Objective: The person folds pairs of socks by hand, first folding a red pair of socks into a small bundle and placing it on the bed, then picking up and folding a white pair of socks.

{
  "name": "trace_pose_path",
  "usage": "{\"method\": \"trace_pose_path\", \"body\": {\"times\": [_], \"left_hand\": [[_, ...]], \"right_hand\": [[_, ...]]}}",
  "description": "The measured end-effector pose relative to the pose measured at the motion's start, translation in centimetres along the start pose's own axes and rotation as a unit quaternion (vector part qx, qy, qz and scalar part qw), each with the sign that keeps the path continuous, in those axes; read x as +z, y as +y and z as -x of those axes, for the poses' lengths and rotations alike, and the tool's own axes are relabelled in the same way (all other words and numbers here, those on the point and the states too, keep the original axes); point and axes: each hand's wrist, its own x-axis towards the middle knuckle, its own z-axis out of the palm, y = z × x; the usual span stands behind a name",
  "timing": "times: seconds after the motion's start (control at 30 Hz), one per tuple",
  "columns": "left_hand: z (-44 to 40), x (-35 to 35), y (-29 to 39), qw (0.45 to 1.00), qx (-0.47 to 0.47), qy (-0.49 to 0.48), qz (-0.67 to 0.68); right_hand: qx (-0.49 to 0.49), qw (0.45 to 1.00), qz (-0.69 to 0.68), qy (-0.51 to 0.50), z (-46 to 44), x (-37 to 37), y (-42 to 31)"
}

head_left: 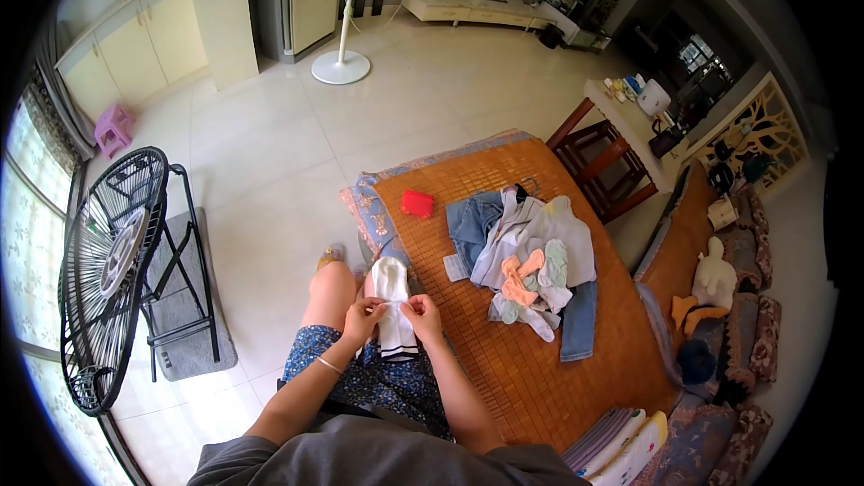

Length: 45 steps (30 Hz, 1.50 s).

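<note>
A white sock [391, 281] with dark stripes near its lower end lies lengthwise over my lap. My left hand [364, 319] pinches it at the left edge, about mid-length. From the right edge, my right hand [421, 317] pinches it at the same height, and the fingertips of both hands nearly meet. Beside me on the woven mat [468, 342] is a heap of clothes: blue jeans [579, 328], a pale grey top [562, 225], an orange pair of socks [520, 279] and several pale socks [553, 265]. A red pouch or box [417, 203] lies on the mat's far part.
Folded cloths [621, 445] sit at the lower right. A plush toy [714, 272] rests among cushions along the right. On my left stands a black round-backed chair [117, 270] on a grey rug [193, 342]. A white fan [342, 67] and a wooden chair [605, 157] stand farther off.
</note>
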Motion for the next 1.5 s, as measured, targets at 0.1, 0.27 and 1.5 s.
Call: {"method": "trace_pose_path", "body": {"times": [0.1,0.27,1.5], "left_hand": [[0.4,-0.4,1.3,0.999,0.020,-0.005,-0.047],[-0.4,-1.2,1.5,0.959,0.170,0.002,-0.225],[-0.5,-1.5,4.0,0.923,0.248,-0.039,-0.292]], "right_hand": [[0.014,0.997,0.063,-0.045,0.1,-0.3,-0.3],[0.003,0.995,0.073,-0.062,0.1,-0.6,-0.3],[-0.194,0.952,0.229,-0.053,0.5,-1.0,-2.8]]}}
